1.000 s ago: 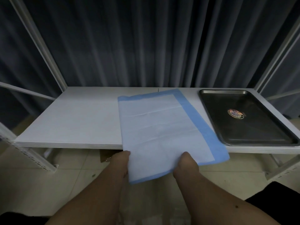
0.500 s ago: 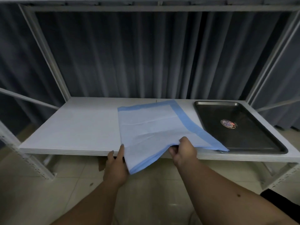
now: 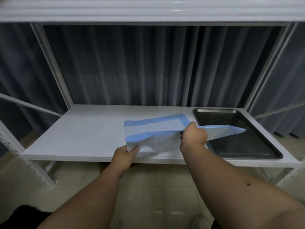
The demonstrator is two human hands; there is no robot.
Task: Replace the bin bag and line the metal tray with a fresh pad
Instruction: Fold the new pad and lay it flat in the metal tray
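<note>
Both hands grasp the blue-bordered white absorbent pad [image 3: 153, 129]: left hand [image 3: 126, 155] pinches its near corner, right hand [image 3: 194, 136] lifts its edge toward the dark metal tray [image 3: 257, 146] for lining.

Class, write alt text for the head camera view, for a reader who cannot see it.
Two hands lift a blue-bordered white pad off a white shelf: the left hand pinches its near corner, the right hand grips its right side. One pad corner hangs over the metal tray beside it.
</note>
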